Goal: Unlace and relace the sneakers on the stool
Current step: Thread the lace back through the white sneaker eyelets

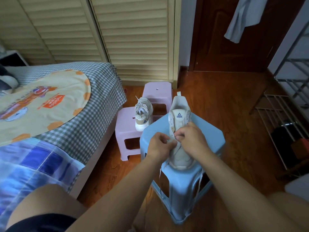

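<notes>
- Sneaker [179, 131] lies on the blue stool [212, 139] right under my camera, long axis running away from me: toe toward me, heel and pull tab pointing at the far wall. Its tongue shows a "PEAK" logo.
- My left hand [159, 145] has its fingers curled in on the lace [199, 180] at the shoe's left eyelet row, pinching it.
- My right hand [190, 138] sits just beside it over the middle of the tongue, fingertips pinched on the lace at the eyelets.
- I see 2 loose lace ends hanging off the near side of the stool, 1 on the left and 1 on the right.
- Second sneaker [143, 114] stands on a pink stool [127, 129] further left, heel toward me, toe pointing away, laces still in.
- Another pink stool [158, 92] is behind that one, near the louvered doors [133, 36].
- Floor [225, 101] is reddish-brown wood.
- Bed [93, 91] with a checked sheet and a printed cloth fills my left side.
- A dark wooden door [217, 39] stands at the far right, with a grey garment [242, 17] hanging in front of it, and a metal rack [287, 101] along the right edge.
</notes>
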Action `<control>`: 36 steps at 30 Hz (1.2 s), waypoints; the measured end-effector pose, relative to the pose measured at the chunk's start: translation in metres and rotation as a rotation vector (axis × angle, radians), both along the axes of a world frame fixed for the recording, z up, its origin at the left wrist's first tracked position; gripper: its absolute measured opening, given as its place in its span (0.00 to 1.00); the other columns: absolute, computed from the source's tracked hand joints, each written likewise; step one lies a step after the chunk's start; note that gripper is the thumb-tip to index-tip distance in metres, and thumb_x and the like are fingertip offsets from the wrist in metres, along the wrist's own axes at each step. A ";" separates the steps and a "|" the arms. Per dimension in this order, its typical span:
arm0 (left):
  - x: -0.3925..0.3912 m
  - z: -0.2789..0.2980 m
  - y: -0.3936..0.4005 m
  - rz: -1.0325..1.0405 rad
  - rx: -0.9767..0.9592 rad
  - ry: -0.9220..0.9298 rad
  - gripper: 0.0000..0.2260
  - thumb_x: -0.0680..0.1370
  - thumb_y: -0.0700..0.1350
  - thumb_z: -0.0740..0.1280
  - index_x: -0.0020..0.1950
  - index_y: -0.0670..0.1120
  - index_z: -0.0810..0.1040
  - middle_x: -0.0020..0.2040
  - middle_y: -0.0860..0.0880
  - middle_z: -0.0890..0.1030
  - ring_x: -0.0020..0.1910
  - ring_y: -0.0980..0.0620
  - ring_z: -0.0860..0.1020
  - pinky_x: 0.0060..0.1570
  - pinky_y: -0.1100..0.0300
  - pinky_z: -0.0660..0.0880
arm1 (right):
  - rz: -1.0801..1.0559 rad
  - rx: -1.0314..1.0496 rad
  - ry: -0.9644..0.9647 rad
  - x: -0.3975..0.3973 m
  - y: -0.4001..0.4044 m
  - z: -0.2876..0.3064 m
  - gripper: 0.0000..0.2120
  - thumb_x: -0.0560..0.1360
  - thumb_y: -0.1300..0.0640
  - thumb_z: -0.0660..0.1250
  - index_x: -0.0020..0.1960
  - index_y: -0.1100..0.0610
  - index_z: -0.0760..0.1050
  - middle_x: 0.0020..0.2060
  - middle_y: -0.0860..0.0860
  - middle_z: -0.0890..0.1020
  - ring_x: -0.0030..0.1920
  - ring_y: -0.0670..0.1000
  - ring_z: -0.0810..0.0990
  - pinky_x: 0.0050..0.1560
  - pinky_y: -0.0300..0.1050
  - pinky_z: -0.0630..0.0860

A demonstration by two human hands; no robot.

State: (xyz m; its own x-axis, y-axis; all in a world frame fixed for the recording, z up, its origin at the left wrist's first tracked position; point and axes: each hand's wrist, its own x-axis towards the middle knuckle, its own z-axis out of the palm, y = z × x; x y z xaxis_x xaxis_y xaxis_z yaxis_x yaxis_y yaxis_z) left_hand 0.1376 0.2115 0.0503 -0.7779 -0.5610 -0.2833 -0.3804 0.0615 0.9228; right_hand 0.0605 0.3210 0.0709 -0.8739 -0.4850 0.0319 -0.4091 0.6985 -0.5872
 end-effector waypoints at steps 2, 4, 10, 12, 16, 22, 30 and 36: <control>0.000 0.002 -0.001 -0.098 -0.219 0.054 0.16 0.75 0.41 0.75 0.59 0.52 0.74 0.54 0.49 0.73 0.42 0.54 0.75 0.43 0.64 0.74 | -0.037 -0.036 0.022 0.002 0.001 0.000 0.07 0.77 0.57 0.70 0.46 0.48 0.86 0.49 0.49 0.76 0.49 0.51 0.77 0.45 0.42 0.68; 0.000 0.006 -0.001 -0.235 -0.398 0.126 0.21 0.76 0.37 0.72 0.63 0.57 0.74 0.57 0.50 0.70 0.44 0.56 0.76 0.47 0.68 0.74 | -0.066 -0.047 0.043 0.005 0.002 0.000 0.07 0.77 0.56 0.70 0.47 0.47 0.86 0.49 0.49 0.77 0.49 0.51 0.77 0.43 0.41 0.66; 0.000 0.009 -0.015 -0.417 -0.640 0.100 0.19 0.76 0.42 0.72 0.64 0.57 0.76 0.56 0.52 0.71 0.51 0.53 0.76 0.56 0.57 0.76 | -0.091 -0.040 0.201 0.021 0.000 0.000 0.08 0.80 0.56 0.67 0.53 0.49 0.85 0.50 0.50 0.79 0.49 0.53 0.78 0.44 0.43 0.70; -0.001 0.012 -0.018 -0.447 -0.662 0.084 0.19 0.76 0.43 0.73 0.64 0.56 0.76 0.57 0.52 0.72 0.53 0.53 0.76 0.56 0.55 0.76 | -0.068 -0.015 0.229 0.024 -0.001 0.002 0.08 0.80 0.56 0.66 0.55 0.51 0.83 0.51 0.50 0.78 0.50 0.53 0.78 0.44 0.43 0.68; -0.001 0.014 -0.023 -0.484 -0.732 0.041 0.17 0.76 0.46 0.73 0.63 0.54 0.76 0.55 0.52 0.75 0.54 0.51 0.76 0.55 0.52 0.77 | -0.168 -0.057 0.236 0.013 0.004 0.015 0.07 0.81 0.59 0.62 0.57 0.56 0.77 0.54 0.51 0.76 0.50 0.53 0.76 0.47 0.45 0.70; -0.003 0.018 -0.024 -0.497 -0.686 0.005 0.15 0.77 0.52 0.71 0.64 0.56 0.77 0.56 0.51 0.73 0.55 0.54 0.73 0.59 0.59 0.73 | -0.153 -0.433 0.261 -0.018 0.024 0.049 0.07 0.79 0.63 0.65 0.48 0.55 0.81 0.46 0.48 0.79 0.47 0.48 0.77 0.46 0.42 0.70; -0.008 0.055 -0.010 -0.189 -0.097 0.192 0.10 0.84 0.45 0.64 0.52 0.44 0.85 0.42 0.50 0.81 0.31 0.62 0.74 0.39 0.70 0.74 | 0.003 -0.424 -0.143 -0.020 0.030 0.017 0.19 0.78 0.67 0.66 0.64 0.50 0.79 0.54 0.47 0.80 0.42 0.48 0.80 0.44 0.42 0.79; 0.002 0.073 -0.025 -0.084 -0.002 0.252 0.08 0.82 0.44 0.68 0.54 0.43 0.86 0.46 0.48 0.85 0.33 0.60 0.77 0.45 0.61 0.81 | 0.297 0.068 0.080 -0.002 0.034 -0.003 0.10 0.75 0.56 0.73 0.55 0.46 0.79 0.56 0.41 0.69 0.49 0.45 0.75 0.53 0.43 0.75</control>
State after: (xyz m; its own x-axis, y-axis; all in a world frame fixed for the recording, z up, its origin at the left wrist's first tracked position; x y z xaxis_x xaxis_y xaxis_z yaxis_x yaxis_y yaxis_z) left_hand 0.1394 0.1860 0.1228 -0.8674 -0.4921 -0.0739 -0.1323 0.0849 0.9876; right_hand 0.0587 0.3550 0.0675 -0.6898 -0.7220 0.0540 -0.6443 0.5782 -0.5006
